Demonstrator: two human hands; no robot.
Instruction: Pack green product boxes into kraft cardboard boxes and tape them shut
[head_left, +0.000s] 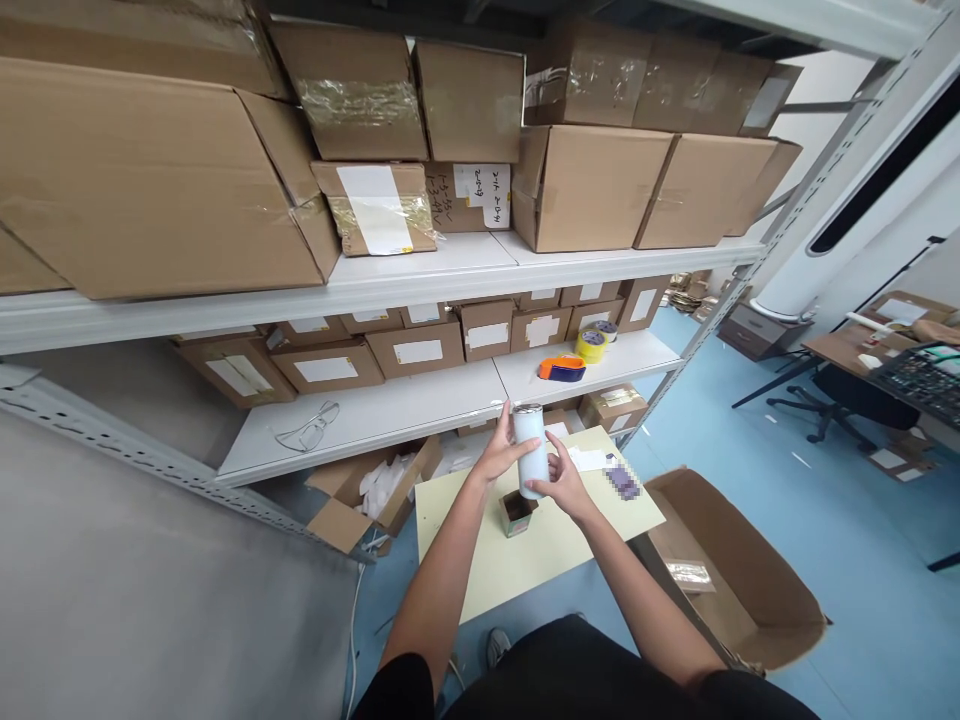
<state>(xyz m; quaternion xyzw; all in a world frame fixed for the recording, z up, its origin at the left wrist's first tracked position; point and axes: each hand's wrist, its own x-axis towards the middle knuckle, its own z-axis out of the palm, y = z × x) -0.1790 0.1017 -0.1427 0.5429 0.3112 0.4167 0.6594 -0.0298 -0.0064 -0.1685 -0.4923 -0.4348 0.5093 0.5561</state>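
A pale blue tumbler with a silvery rim is held upright between both hands above a cream table. My left hand is closed around its left side, fingers partly hidden behind it. On the other side my right hand grips the lower part. Just below and slightly left of the tumbler, a small open cardboard box stands on the tabletop; its inside looks dark. White paper and a pixelated purple item lie to the right of my right hand.
A shelf rack holds cardboard boxes, an orange and blue tape dispenser, yellow tape and clear goggles. A large open carton stands right of the table, another open carton left. A white cable runs along the floor.
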